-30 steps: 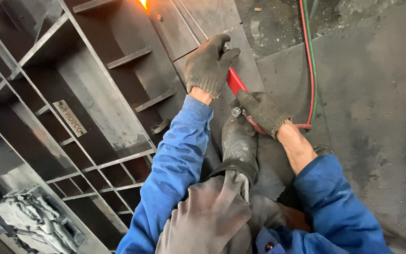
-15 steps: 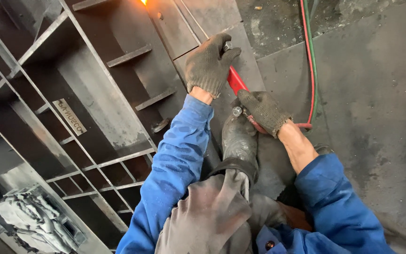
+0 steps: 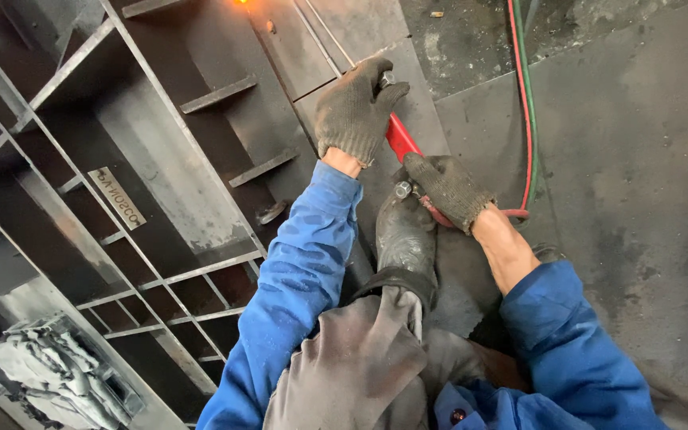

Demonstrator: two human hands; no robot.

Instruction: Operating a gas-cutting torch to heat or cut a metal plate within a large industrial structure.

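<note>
A red-handled cutting torch runs between both gloved hands, its thin metal tube reaching up toward an orange glow at the top edge. My left hand, in a dark knit glove, grips the torch's forward part. Lower down, my right hand, also gloved, is closed around the rear of the handle near the valves. Blue sleeves cover both arms. My knee and black boot sit just under the hands.
A dark steel frame with welded ribs and dividers fills the left half. Red and green hoses trail from the torch up the right side over the concrete floor. Crumpled grey material lies at the bottom left.
Hands and torch hold nearly the same position. The glow at the top edge stays lit.
</note>
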